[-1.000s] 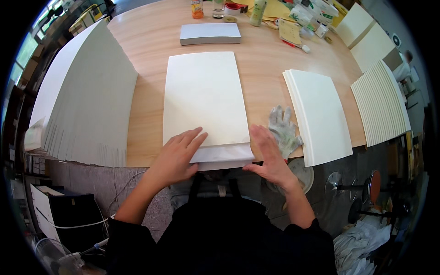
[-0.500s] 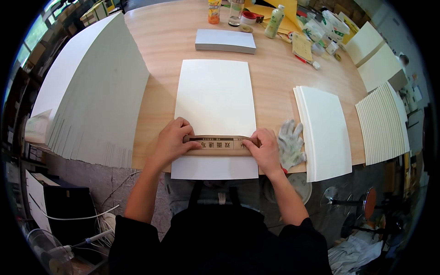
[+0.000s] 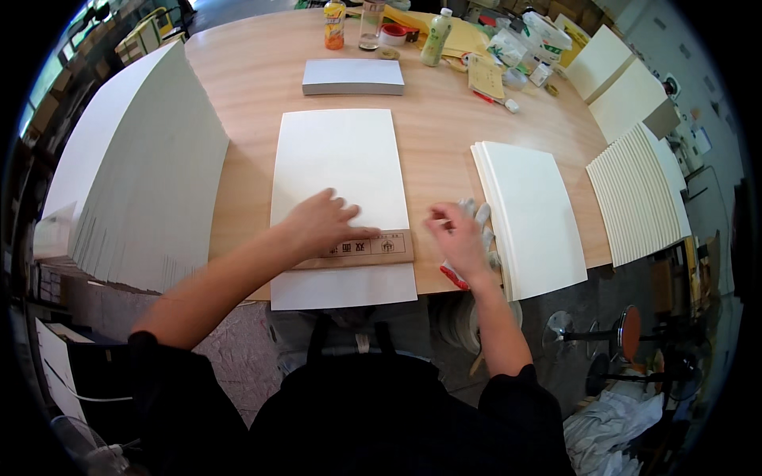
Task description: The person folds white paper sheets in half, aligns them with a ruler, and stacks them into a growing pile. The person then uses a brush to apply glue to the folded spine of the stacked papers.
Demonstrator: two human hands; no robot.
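A stack of white paper sheets [image 3: 337,163] lies on the table in front of me. Across its near part is a brown paper band [image 3: 369,247] with dark print, looking flat against the sheets. My left hand [image 3: 324,224] is open over the band, fingers spread and fingertips at its upper edge; the forearm hides the band's left end. Off the stack's right side is my right hand [image 3: 459,238], slightly blurred, its fingers loosely bent and apart with nothing visible in them. It partly covers a grey-white work glove [image 3: 486,232] with a red cuff.
A tall paper stack [image 3: 151,174] stands at left. White sheets [image 3: 536,222] and a fanned stack [image 3: 643,194] lie at right. Farther back are a thick paper block [image 3: 353,77], an orange drink bottle [image 3: 334,28], a green-labelled bottle [image 3: 436,38] and a tape roll [image 3: 393,34].
Both hands have let go of the band's ends. My left hand has spread over the band, while my right has moved off to the right, over the glove. The view has shifted slightly.
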